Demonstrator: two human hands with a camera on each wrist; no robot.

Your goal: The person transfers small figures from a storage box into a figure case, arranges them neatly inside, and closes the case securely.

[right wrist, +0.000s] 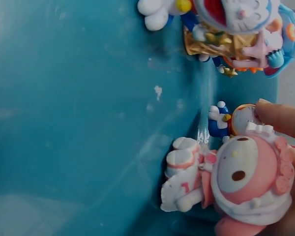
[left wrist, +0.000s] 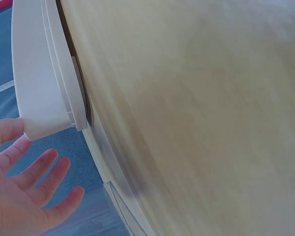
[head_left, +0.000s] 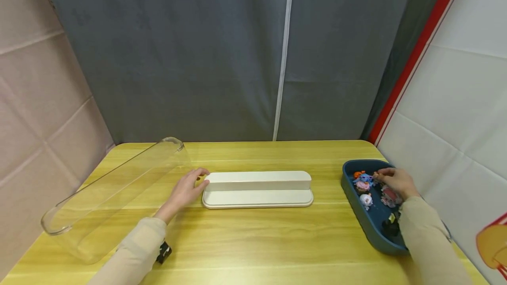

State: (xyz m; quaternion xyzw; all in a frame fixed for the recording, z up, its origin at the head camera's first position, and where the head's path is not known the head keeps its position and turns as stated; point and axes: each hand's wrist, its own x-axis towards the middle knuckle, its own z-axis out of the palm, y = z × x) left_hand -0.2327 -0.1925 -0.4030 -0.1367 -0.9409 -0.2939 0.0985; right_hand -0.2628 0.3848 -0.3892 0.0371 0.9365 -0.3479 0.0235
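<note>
My left hand (head_left: 185, 191) touches the left end of a white stepped display stand (head_left: 259, 198). In the left wrist view its thumb and forefinger meet the stand's corner, while the other fingers spread loosely. At the right, my right hand (head_left: 399, 183) reaches into a dark blue tray (head_left: 358, 210) of small toy figurines. It pinches a small figurine (right wrist: 243, 118) with a white face and blue body at the tray's far end. A pink-hooded figurine (right wrist: 248, 172) partly hides that grip in the right wrist view. Beside the fingers sits a blue figurine (head_left: 363, 179).
A long clear plastic cover (head_left: 115, 195) lies slantwise on the wooden table (head_left: 253, 241) at the left, close to my left forearm. A white-headed figurine (head_left: 366, 200) and a dark one (head_left: 390, 227) also lie in the tray. A grey curtain (head_left: 198, 65) hangs behind.
</note>
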